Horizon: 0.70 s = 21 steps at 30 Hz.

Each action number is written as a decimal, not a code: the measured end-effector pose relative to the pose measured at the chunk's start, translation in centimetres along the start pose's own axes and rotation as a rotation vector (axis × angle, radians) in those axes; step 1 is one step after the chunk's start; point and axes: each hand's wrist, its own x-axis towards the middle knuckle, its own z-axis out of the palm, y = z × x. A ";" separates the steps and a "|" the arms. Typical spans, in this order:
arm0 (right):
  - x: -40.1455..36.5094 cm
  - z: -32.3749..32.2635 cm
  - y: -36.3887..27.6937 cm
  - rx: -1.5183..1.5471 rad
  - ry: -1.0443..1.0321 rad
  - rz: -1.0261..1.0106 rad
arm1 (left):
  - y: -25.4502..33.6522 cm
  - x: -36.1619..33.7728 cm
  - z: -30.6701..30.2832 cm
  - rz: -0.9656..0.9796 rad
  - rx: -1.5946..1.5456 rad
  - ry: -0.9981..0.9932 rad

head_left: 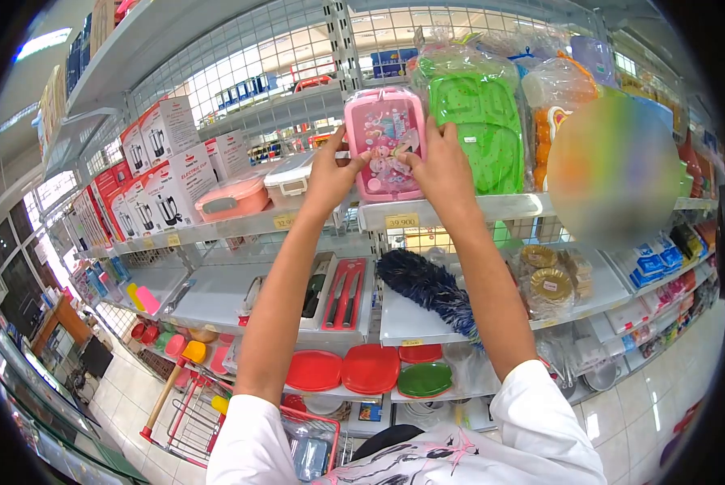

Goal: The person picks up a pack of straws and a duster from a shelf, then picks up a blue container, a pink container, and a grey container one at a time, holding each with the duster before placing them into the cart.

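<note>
At the upper middle of the frame, my left hand (328, 176) and right hand (443, 171) clasp the pink box (391, 121) by its sides, thumbs on its front. It is upright beside the wrapped green trays (488, 153), at the shelf (459, 210) edge; neither hand has let go, and I cannot tell whether the shelf bears its weight.

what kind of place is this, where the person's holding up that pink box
Most likely a shop selling housewares: price tags line the shelf edges, boxed electric cups stand in a row, and a shopping cart is on the tiled floor.
</note>
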 end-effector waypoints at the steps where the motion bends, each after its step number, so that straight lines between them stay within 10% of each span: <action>1: -0.3 0.0 -0.1 -0.013 0.062 -0.028 | 0.2 -0.1 -0.1 -0.017 0.010 -0.023; 15: -4.2 -1.1 -0.7 0.290 -0.013 -0.096 | 1.5 -4.1 -2.0 0.070 -0.137 0.033; 21: -12.5 1.3 -7.7 0.675 -0.193 -0.504 | 5.7 -13.6 2.6 -0.259 -1.097 0.322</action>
